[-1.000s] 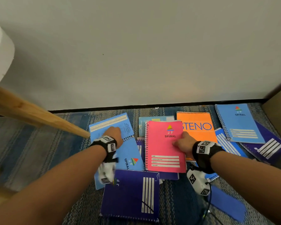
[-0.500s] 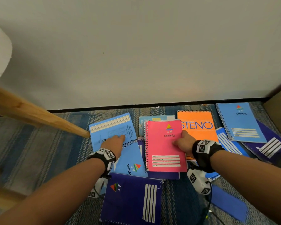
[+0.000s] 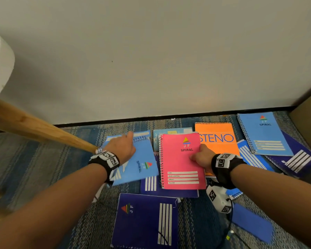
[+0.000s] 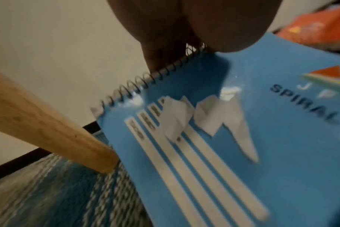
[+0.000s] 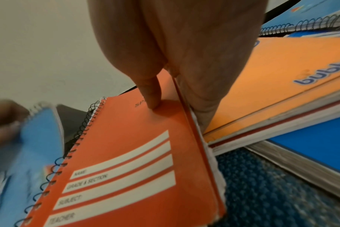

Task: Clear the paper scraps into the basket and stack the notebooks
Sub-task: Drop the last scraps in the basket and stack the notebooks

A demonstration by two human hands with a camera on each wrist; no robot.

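Notebooks were seen scattered over a striped carpet (image 3: 43,164) along the lower half of the head view, below a pale wall. At centre, a pink notebook (image 3: 181,160) was pinched at its right edge by the right hand (image 3: 201,156), thumb on the cover and fingers tucked beneath. To its left, a light blue notebook (image 3: 138,162) was gripped at its wire-bound top edge by the left hand (image 3: 121,148); in the left wrist view, torn paper scraps (image 4: 202,116) were shown lying loose on its cover. A wooden leg (image 3: 43,130) slanted in from the left edge. An orange pad (image 3: 215,137) and a dark blue notebook (image 3: 145,220) lay nearby. No basket was visible.

The notebooks were judged light, with thin, bendable covers; a hold at the wire binding or a firm edge pinch would suit. The scraps seemed feather-light and likely to slide off if the blue cover were tilted.
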